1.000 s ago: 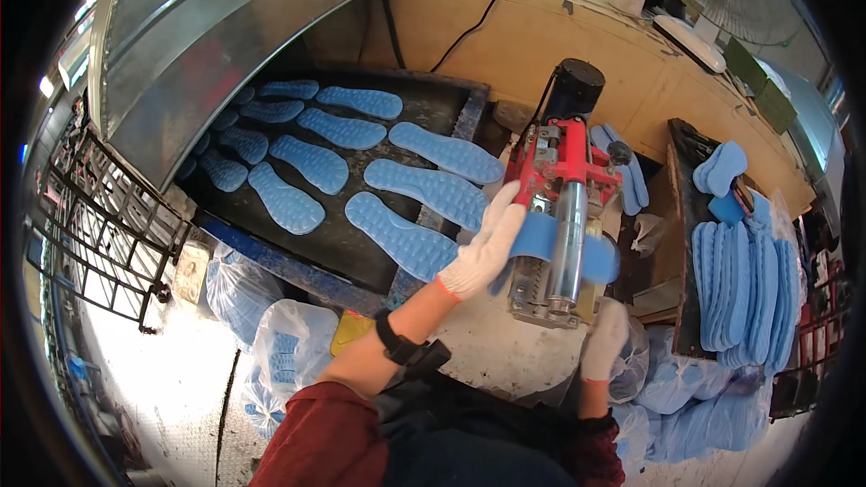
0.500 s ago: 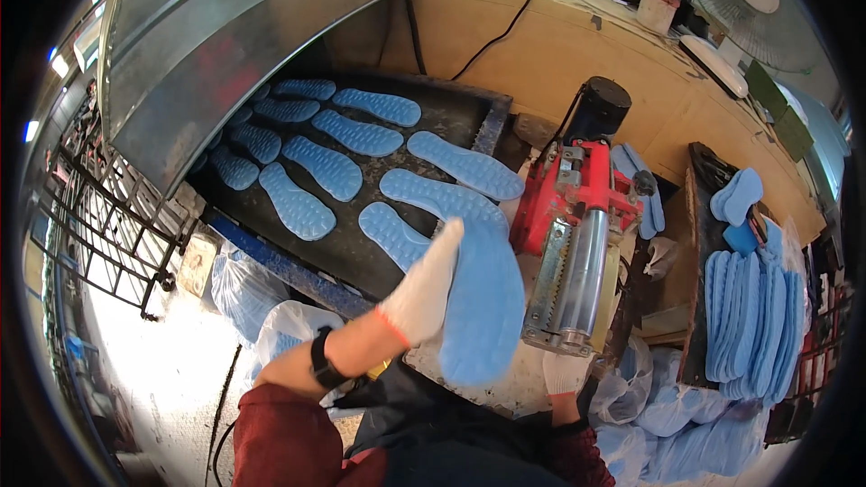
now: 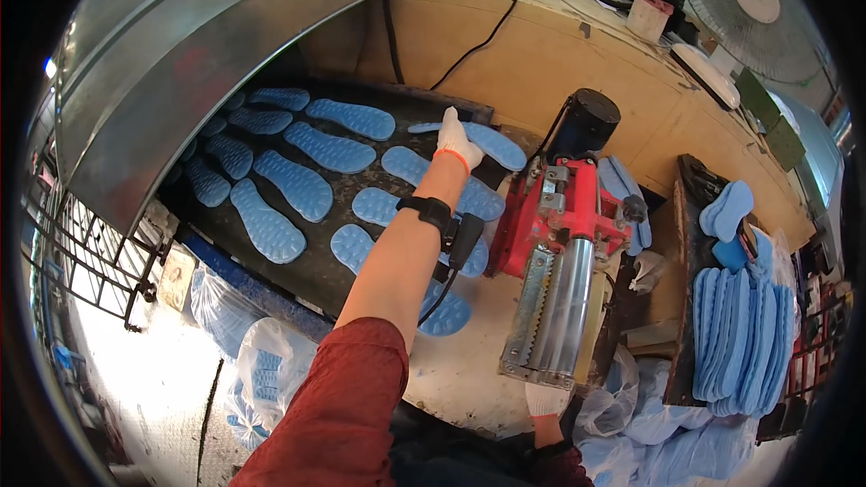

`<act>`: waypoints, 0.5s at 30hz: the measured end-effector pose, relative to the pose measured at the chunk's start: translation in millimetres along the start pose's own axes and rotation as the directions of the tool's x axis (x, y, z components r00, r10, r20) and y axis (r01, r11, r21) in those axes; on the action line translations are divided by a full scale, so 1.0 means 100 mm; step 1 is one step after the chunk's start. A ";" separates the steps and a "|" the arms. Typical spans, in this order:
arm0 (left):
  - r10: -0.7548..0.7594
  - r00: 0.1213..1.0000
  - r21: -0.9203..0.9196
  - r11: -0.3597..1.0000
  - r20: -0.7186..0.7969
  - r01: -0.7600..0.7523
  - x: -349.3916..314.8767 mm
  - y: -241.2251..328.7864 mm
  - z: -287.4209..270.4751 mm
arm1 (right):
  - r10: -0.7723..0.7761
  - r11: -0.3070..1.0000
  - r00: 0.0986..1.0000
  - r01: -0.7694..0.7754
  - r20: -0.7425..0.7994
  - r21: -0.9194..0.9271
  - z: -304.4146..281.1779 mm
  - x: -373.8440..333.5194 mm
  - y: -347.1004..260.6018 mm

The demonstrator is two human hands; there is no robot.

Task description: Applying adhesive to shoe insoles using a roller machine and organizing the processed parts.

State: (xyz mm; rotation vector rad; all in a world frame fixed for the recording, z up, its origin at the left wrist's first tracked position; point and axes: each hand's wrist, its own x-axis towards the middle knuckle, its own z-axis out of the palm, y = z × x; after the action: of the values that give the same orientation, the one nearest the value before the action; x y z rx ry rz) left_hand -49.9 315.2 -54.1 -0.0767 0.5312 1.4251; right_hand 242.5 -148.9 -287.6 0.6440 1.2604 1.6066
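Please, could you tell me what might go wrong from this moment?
The held insole, gripped in the left hand, could end up overlapping the neighbouring insole, since the two are close together in view.
The right hand is near the front end of the metal roller; its glove might get caught if the roller is turning, which I cannot tell.

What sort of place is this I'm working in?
Probably an insole workshop or factory floor: blue insoles lie spread across a dark bed partly under a metal hood, a red machine with a metal roller stands beside it, and more insoles are stacked at the right.
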 end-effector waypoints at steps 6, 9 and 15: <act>0.278 0.950 0.662 0.741 -0.145 -0.116 -0.37 -0.23 0.31 | -0.249 0.841 0.953 0.301 0.173 -0.450 0.08 -0.05 -0.15; 0.614 0.774 0.949 0.124 0.155 -0.289 -0.74 -0.20 0.49 | -0.314 0.672 0.914 0.406 0.258 -0.620 0.05 0.04 -0.13; -0.449 0.636 -0.040 -0.835 0.628 -0.549 -1.68 -0.61 0.13 | -0.456 -0.052 0.839 0.308 0.297 -0.950 0.07 0.15 0.35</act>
State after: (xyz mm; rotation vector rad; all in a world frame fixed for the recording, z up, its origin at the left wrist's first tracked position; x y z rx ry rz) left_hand 3.9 155.0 7.4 2.9524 1.3400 0.2529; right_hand 230.3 -132.6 -254.9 -0.7249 0.0309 1.5357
